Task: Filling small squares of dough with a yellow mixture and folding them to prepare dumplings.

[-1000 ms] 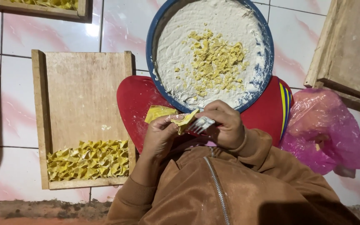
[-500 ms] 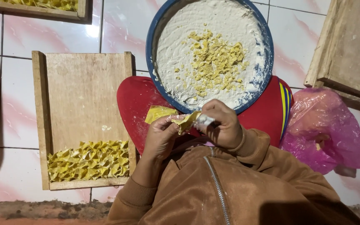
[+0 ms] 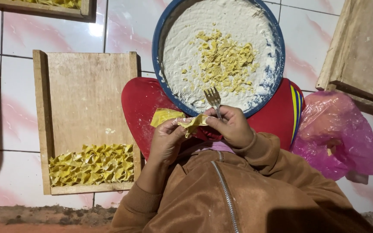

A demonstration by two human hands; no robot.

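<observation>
1. A thin yellow dough wrapper [image 3: 191, 122] is being held between both hands, just above the lap and at the near rim of the round blue-rimmed basin [image 3: 158, 64].
2. The left hand [image 3: 167, 140] is being kept cupped under the wrapper's left part, fingers curled around it from below, so it is closed on the wrapper rather than spread.
3. The right hand [image 3: 232, 127] is being closed on two things at once: the wrapper's right edge is being pinched, and a small metal fork [image 3: 214, 100] is being gripped with its tines pointing away, towards the basin.
4. The wrapper's long axis is lying roughly left to right, bridging the two hands; a second yellow sheet [image 3: 164, 115] is showing just to the left of it, over the left hand.
5. The crumbly yellow filling [image 3: 225, 60], lying on white flour inside the basin, is being kept directly beyond the fork tines; the right hand is the nearer of the two to it.
6. A shallow wooden tray [image 3: 87, 90] is lying to the left on the tiled floor, with rows of folded yellow dumplings [image 3: 91, 164] at its near end; the left hand is nearer to it.
7. A crumpled pink plastic bag [image 3: 337, 142] is lying to the right.
</observation>
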